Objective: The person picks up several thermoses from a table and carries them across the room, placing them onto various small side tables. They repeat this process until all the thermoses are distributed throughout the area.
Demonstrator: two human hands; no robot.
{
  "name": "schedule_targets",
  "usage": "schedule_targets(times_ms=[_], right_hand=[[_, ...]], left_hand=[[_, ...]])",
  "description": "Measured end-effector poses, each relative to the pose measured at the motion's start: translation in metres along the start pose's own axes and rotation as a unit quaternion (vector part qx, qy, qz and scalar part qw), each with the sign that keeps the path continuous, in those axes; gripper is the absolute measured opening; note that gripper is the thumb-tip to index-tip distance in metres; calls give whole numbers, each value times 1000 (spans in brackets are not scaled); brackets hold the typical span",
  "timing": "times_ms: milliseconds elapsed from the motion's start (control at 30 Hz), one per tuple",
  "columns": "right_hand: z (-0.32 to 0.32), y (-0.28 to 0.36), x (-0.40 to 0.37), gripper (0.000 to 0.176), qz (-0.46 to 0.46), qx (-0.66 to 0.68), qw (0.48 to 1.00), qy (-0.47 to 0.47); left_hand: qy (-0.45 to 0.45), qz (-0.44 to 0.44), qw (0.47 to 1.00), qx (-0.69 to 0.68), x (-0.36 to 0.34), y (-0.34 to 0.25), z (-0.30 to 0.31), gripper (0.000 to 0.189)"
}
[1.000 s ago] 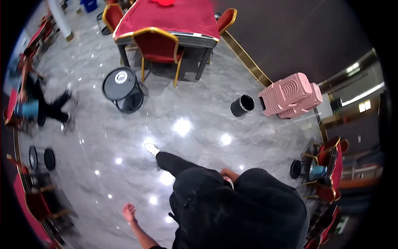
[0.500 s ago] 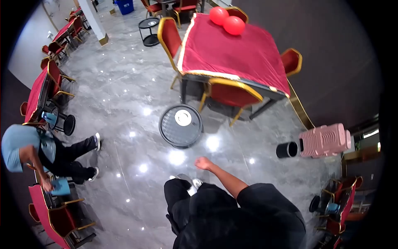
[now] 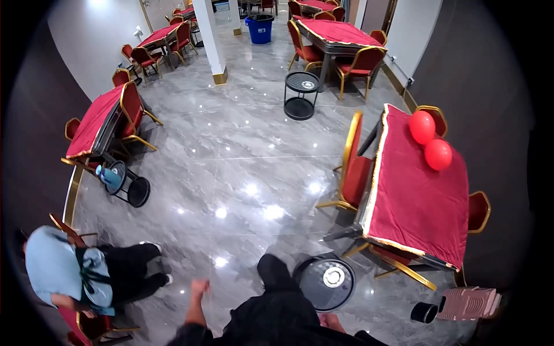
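My left hand [image 3: 199, 286] hangs out over the grey floor in front of me, its fingers curled in with nothing showing in them. At my other side, my right hand [image 3: 329, 320] shows only partly beside my dark clothing, its fingers mostly hidden. It overlaps the near edge of a round black side table [image 3: 311, 288], which has a raised rim and a white round disc [image 3: 334, 277] on its top. My dark-trousered leg [image 3: 273, 272] is stretched forward, just left of that side table.
To the right stands a red-covered table [image 3: 418, 202] with two red balloons [image 3: 422, 127] and chairs. A person [image 3: 63, 265] in light blue stands at left. Ahead are another black side table [image 3: 300, 95], a pillar [image 3: 209, 40] and a blue bin [image 3: 261, 30]. A pink ribbed case [image 3: 470, 304] sits at right.
My view has swung left and up, so the balloon table and round side table sit further right and lower. My left hand has come into view; my right hand has dropped back toward my body.
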State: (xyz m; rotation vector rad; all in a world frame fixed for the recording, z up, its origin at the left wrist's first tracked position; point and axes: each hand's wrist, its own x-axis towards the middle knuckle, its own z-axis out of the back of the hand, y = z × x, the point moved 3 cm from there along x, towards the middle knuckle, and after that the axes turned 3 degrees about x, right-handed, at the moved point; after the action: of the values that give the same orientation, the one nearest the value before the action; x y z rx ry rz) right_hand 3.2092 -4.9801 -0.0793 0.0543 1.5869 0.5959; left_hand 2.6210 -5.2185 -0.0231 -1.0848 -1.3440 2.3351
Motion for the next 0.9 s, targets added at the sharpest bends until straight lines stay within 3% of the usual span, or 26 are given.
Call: schedule_targets(times_ms=[67, 100, 133, 167, 267, 300, 400, 433, 467, 500, 567, 600, 633, 667, 733, 833, 900], right_hand=[[-29, 38, 14, 20, -35, -65, 997, 4], [-45, 64, 28, 20, -44, -86, 995, 7], [-64, 92, 43, 20, -50, -105, 993, 13], [-81, 125, 64, 20, -49, -120, 991, 16], [-137, 238, 132, 20, -30, -156, 987, 23], [-156, 276, 154, 20, -13, -168, 985, 26], [-201, 405, 218, 20, 47, -219, 974, 28], [-215, 450, 243, 21, 78, -234, 969, 25], [-231, 504, 265, 21, 109, -238, 965, 18], [-252, 571, 288, 21, 140, -217, 966, 4], [-333, 771, 270, 18, 215, -129, 967, -51], [-360, 844, 299, 20, 236, -62, 969, -29], [-381, 912, 344, 20, 239, -102, 966, 4], [-402, 969, 390, 20, 300, -125, 946, 6], [-478, 1099, 353, 19, 342, -126, 931, 31], [-563, 1210, 353, 18, 384, -112, 916, 30], [-592, 1222, 396, 16, 380, -88, 912, 124]], left_hand=[[-50, 52, 997, -16, 146, -137, 10, 18], [-58, 22, 996, 57, 216, -190, 11, 18], [-48, -4, 999, 16, 270, -255, 6, 19], [-37, -34, 998, -26, 312, -314, -5, 21], [-8, -100, 991, 89, 415, -423, -33, 20], [30, -101, 988, 110, 441, -427, -41, 23], [104, 2, 995, 8, 485, -357, -56, 32], [153, 152, 973, 85, 475, -326, -47, 35], [181, 258, 946, 76, 462, -280, -39, 33], [181, 293, 934, 100, 454, -259, -36, 34], [141, 298, 936, 126, 465, -262, -29, 35], [125, 306, 935, 131, 481, -267, -25, 36], [116, 313, 933, 135, 506, -277, -22, 36], [109, 319, 931, 138, 532, -286, -17, 37], [102, 326, 929, 145, 598, -305, -5, 39], [91, 318, 931, 153, 717, -349, 21, 42], [79, 289, 941, 160, 813, -384, 43, 45]])
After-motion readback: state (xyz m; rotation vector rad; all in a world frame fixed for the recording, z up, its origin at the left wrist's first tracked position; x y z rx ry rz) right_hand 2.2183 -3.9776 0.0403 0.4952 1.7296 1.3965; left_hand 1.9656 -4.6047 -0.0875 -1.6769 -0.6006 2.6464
